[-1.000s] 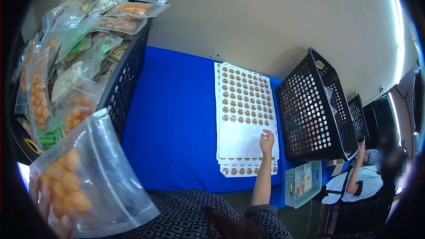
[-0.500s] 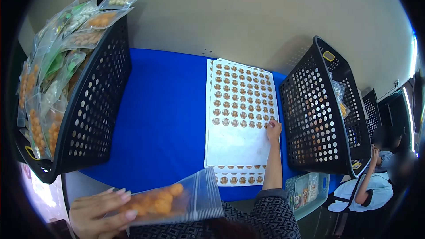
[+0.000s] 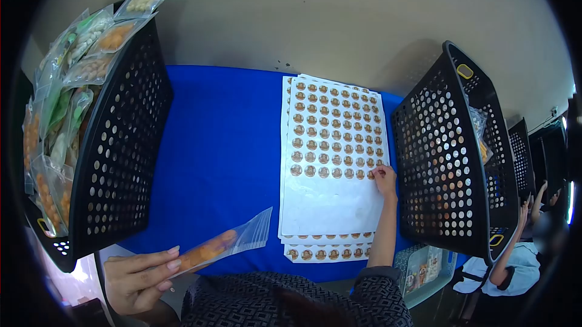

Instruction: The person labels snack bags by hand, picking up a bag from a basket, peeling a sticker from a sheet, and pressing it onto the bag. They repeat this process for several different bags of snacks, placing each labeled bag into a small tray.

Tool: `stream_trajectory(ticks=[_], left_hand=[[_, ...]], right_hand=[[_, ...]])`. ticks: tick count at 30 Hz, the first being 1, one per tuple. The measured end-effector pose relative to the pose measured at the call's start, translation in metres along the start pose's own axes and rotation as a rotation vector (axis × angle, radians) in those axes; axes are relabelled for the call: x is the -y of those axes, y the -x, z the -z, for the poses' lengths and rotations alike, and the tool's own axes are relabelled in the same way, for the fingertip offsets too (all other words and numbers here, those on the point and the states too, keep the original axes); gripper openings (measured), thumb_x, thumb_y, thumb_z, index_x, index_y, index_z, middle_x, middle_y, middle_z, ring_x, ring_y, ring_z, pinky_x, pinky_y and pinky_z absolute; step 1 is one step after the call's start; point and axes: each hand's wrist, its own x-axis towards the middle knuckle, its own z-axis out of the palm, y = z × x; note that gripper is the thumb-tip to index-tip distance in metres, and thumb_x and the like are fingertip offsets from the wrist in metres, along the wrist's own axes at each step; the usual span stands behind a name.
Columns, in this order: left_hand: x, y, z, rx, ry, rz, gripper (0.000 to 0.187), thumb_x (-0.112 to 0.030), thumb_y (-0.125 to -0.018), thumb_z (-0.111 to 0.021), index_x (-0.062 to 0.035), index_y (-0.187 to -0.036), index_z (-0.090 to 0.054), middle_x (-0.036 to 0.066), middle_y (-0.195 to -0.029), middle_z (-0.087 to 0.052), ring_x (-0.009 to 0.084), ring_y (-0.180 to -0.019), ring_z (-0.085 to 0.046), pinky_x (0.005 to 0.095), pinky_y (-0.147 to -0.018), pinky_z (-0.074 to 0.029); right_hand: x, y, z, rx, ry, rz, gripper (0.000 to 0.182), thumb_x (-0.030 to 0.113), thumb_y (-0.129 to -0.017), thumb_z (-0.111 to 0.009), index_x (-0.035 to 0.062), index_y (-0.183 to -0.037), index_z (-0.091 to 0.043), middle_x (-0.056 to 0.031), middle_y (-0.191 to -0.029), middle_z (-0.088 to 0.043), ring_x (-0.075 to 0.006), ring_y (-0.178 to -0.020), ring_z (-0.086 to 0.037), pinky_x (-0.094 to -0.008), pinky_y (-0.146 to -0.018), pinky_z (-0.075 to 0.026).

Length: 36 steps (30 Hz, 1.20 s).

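My left hand (image 3: 138,278) is closed on a clear zip bag (image 3: 212,250) of orange round snacks, pinching it at one end. The bag is tilted, its ribbed zip end pointing up and right over the blue cloth. My right hand (image 3: 385,183) is at the right edge of a white sheet of round brown stickers (image 3: 336,127), fingertips pinched on the sticker at the right end of the lowest row. That sticker is mostly covered by the fingers. Below this row the sheet is bare backing. More sticker sheets (image 3: 327,254) lie underneath, sticking out at the bottom.
A black perforated basket (image 3: 124,145) full of snack bags (image 3: 91,69) stands at the left. Another black basket (image 3: 433,163) with a few bags stands at the right. A pale green tray (image 3: 451,266) holds small packets below it. A co-worker (image 3: 515,266) is at the far right.
My left hand has turned the snack bag edge-on and brought it slightly left. My right hand stays at the end of the same row, its fingers a little more curled. The view has shifted slightly.
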Motion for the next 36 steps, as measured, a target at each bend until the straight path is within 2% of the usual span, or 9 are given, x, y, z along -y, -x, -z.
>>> stream_trajectory(ticks=[9, 15, 18, 20, 23, 25, 27, 33, 36], left_hand=[[0.026, -0.003, -0.003, 0.015, 0.103, -0.002, 0.029, -0.002, -0.064, -0.059, 0.0013, -0.092, -0.062, 0.021, -0.088, -0.061, 0.0258, -0.069, -0.064, 0.0255, -0.057, -0.052], [0.039, -0.007, -0.01, -0.109, 0.218, -0.035, 0.025, -0.005, -0.066, -0.058, 0.002, -0.09, -0.063, 0.024, -0.085, -0.061, 0.0273, -0.073, -0.064, 0.0266, -0.059, -0.053], [0.045, -0.009, -0.005, -0.076, 0.284, -0.015, 0.025, -0.005, -0.067, -0.058, 0.0033, -0.09, -0.062, 0.024, -0.084, -0.061, 0.0275, -0.072, -0.064, 0.0273, -0.06, -0.052], [0.05, -0.014, -0.002, -0.03, 0.365, 0.088, 0.024, -0.008, -0.07, -0.059, 0.0056, -0.09, -0.061, 0.022, -0.082, -0.061, 0.0247, -0.072, -0.063, 0.028, -0.064, -0.05], [0.061, -0.016, -0.022, -0.137, 0.5, 0.206, 0.027, -0.012, -0.074, -0.059, 0.0075, -0.094, -0.059, 0.019, -0.084, -0.062, 0.0206, -0.077, -0.061, 0.0282, -0.069, -0.048], [0.063, -0.019, -0.043, -0.164, 0.679, 0.26, 0.031, -0.013, -0.078, -0.057, 0.0079, -0.1, -0.056, 0.017, -0.089, -0.061, 0.0192, -0.085, -0.059, 0.0293, -0.073, -0.048], [0.064, -0.024, -0.058, -0.026, 0.918, 0.287, 0.038, -0.016, -0.082, -0.055, 0.0077, -0.111, -0.046, 0.02, -0.1, -0.056, 0.0258, -0.088, -0.058, 0.0358, -0.076, -0.049], [0.065, -0.026, -0.095, 0.135, 1.308, 0.28, 0.047, -0.012, -0.078, -0.061, 0.0063, -0.115, -0.041, 0.02, -0.107, -0.051, 0.0272, -0.093, -0.055, 0.0367, -0.075, -0.051], [0.054, -0.022, -0.096, 0.239, 1.387, 0.224, 0.055, 0.003, -0.069, -0.066, 0.0056, -0.117, -0.039, 0.019, -0.11, -0.047, 0.028, -0.098, -0.052, 0.0364, -0.077, -0.05]], right_hand=[[0.007, 0.002, 0.0, -0.005, 0.093, 0.072, 0.003, 0.001, -0.071, -0.058, -0.001, -0.073, -0.06, -0.0111, -0.072, -0.052, -0.0193, -0.061, -0.054, -0.0273, -0.057, -0.044], [0.008, 0.01, 0.0, -0.05, 0.17, 0.146, 0.003, 0.0, -0.073, -0.054, -0.0018, -0.074, -0.056, -0.0142, -0.077, -0.051, -0.0248, -0.065, -0.053, -0.0303, -0.06, -0.045], [0.016, 0.018, 0.007, -0.019, 0.172, 0.115, 0.005, 0.001, -0.076, -0.052, -0.0024, -0.079, -0.054, -0.0146, -0.082, -0.054, -0.0225, -0.07, -0.055, -0.0299, -0.064, -0.045], [0.024, 0.032, 0.015, 0.136, -0.024, -0.071, 0.007, 0.004, -0.079, -0.05, -0.0022, -0.082, -0.052, -0.0125, -0.086, -0.057, -0.0185, -0.076, -0.056, -0.0289, -0.069, -0.044], [0.068, 0.062, 0.024, 0.142, -0.22, -0.042, 0.009, 0.008, -0.082, -0.05, -0.0009, -0.084, -0.051, -0.0097, -0.086, -0.059, -0.0152, -0.079, -0.055, -0.026, -0.072, -0.043], [0.116, 0.085, 0.037, 0.089, -0.244, -0.029, 0.011, 0.009, -0.082, -0.048, -0.0024, -0.082, -0.05, -0.0082, -0.076, -0.057, -0.0144, -0.071, -0.055, -0.0274, -0.066, -0.043], [0.157, 0.109, 0.047, 0.039, -0.443, -0.057, 0.01, 0.008, -0.082, -0.049, -0.0016, -0.08, -0.049, -0.0046, -0.072, -0.054, -0.01, -0.067, -0.05, -0.0241, -0.064, -0.041], [0.293, 0.189, 0.068, -0.189, -0.836, 0.061, 0.012, -0.002, -0.075, -0.056, 0.0004, -0.084, -0.047, -0.0029, -0.073, -0.053, -0.0083, -0.069, -0.049, -0.0215, -0.067, -0.039], [0.331, 0.223, 0.074, -0.193, -0.882, 0.155, 0.02, -0.003, -0.072, -0.061, 0.0007, -0.087, -0.046, -0.0045, -0.076, -0.055, -0.0077, -0.069, -0.049, -0.0218, -0.065, -0.039]])
